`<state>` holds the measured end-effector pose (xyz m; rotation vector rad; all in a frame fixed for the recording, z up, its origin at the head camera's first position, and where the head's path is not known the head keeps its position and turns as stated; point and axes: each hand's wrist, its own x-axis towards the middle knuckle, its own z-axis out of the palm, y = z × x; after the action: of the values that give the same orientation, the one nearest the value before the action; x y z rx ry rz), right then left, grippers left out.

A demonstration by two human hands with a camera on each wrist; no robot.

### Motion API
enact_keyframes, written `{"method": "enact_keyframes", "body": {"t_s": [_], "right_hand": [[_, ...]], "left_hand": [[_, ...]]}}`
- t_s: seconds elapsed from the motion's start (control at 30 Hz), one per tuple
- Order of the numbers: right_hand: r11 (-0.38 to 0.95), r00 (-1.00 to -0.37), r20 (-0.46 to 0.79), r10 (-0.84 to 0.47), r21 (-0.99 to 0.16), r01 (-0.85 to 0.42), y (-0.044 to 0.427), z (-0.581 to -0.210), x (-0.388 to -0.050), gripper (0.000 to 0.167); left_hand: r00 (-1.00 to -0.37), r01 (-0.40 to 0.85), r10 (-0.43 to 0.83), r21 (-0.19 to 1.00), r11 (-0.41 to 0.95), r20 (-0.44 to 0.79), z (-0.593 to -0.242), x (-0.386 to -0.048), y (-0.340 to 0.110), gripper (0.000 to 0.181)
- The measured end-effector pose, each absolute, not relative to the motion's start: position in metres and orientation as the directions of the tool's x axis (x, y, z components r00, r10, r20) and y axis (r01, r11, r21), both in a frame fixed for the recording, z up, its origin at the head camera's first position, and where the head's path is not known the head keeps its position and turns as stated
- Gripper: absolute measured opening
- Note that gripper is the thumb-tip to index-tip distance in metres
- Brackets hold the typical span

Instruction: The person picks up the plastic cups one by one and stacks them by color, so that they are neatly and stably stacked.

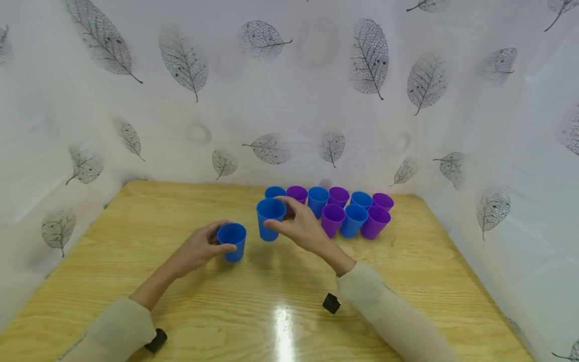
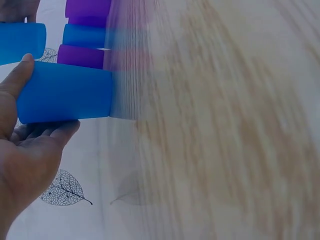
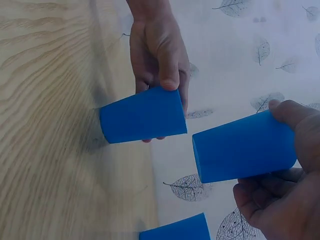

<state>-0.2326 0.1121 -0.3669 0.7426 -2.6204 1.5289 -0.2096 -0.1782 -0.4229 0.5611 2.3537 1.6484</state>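
Note:
My left hand (image 1: 196, 251) grips a blue cup (image 1: 234, 247) around its side, thumb in front and fingers behind. That cup is upright, its base at or very near the tabletop. To its right, my right hand (image 1: 304, 224) holds another blue cup (image 1: 267, 229) by the side, mouth up and raised off the table. In the right wrist view a gap shows between the left hand's cup (image 3: 145, 117) and the right hand's cup (image 3: 245, 147). Behind the right hand stand more blue cups (image 1: 318, 199) and purple cups (image 1: 332, 221), some partly hidden.
The upright cups form two rows of alternating colours at the back of the wooden table (image 1: 135, 226). A pale curtain with leaf prints (image 1: 289, 100) surrounds the table's back and sides. Small black pieces (image 1: 331, 303) show beside both sleeves.

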Motion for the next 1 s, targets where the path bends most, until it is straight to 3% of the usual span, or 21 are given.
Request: {"method": "enact_keyframes", "body": {"t_s": [0.27, 0.63, 1.0], "right_hand": [[0.378, -0.853, 0.299, -0.428, -0.798, -0.469, 0.092, -0.357, -0.233, 0.063], [0.289, -0.822, 0.318, -0.472, -0.825, -0.485, 0.065, -0.347, -0.234, 0.059], [0.266, -0.816, 0.289, -0.502, -0.846, -0.463, 0.048, -0.351, -0.232, 0.06]], "left_hand": [[-0.899, 0.2, 0.436, 0.925, 0.323, 0.042, -0.425, -0.209, -0.179, 0.069], [-0.902, 0.191, 0.43, 0.922, 0.337, 0.03, -0.423, -0.209, -0.179, 0.069], [-0.886, 0.176, 0.463, 0.938, 0.3, 0.018, -0.422, -0.211, -0.177, 0.081]]}}
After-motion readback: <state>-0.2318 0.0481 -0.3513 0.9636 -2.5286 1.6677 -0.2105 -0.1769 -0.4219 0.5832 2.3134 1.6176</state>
